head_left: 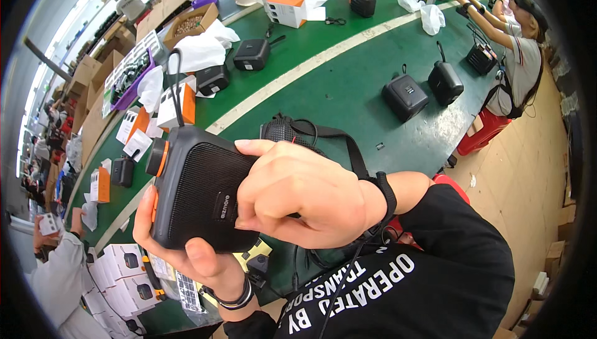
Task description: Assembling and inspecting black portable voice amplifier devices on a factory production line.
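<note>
A black portable speaker [198, 180] with a mesh front, an orange-ringed knob and a strap loop is held up close in front of me. My left hand [202, 263] is closed round its lower left, with the thumb over the bottom front edge. At its right side is my right hand [305, 196], its fingers curled against the front and one fingertip at the upper corner. That hand hides the speaker's right edge. Behind my right hand, a dark mesh item [278, 130] with a black strap lies on the green table [329, 90].
More black speakers [405, 97] stand on the table ahead. White-and-orange boxes [286, 10] and white bags [198, 50] line the far left side. Stacked white boxes [127, 277] are at lower left. Co-workers [528, 59] sit at the right, and another person's sleeve [59, 277] shows at left.
</note>
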`<state>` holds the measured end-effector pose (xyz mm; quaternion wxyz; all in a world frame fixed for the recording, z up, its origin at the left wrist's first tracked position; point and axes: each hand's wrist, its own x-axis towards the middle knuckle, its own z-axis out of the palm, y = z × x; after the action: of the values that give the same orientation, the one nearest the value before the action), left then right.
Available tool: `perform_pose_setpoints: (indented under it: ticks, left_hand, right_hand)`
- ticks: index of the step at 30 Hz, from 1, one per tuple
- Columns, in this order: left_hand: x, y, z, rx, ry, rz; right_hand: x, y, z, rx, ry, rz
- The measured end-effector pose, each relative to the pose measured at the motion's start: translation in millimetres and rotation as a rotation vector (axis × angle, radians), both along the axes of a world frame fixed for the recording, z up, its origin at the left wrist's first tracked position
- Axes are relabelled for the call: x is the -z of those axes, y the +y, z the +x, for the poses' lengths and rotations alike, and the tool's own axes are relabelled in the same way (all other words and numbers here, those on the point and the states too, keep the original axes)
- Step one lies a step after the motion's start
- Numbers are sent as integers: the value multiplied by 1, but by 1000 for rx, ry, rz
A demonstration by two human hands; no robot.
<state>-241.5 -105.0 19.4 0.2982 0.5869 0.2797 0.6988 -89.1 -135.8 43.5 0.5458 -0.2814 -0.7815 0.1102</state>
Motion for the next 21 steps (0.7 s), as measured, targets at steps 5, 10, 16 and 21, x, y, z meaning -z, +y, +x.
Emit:
perform_pose_setpoints:
  ticks: [5, 10, 16, 21]
  left_hand:
    - [1, 3, -6, -21, 1, 20]
    - [1, 3, -8, -47, 24, 51]
    - [1, 5, -7, -32, 59, 74]
    - [2, 4, -6, 2, 85, 60]
  right_hand:
    - [11, 6, -17, 152, 182, 291]
    - [14, 7, -15, 238, 75, 458]
    - [12, 11, -10, 191, 91, 365]
    - [-1, 5, -6, 124, 168, 149]
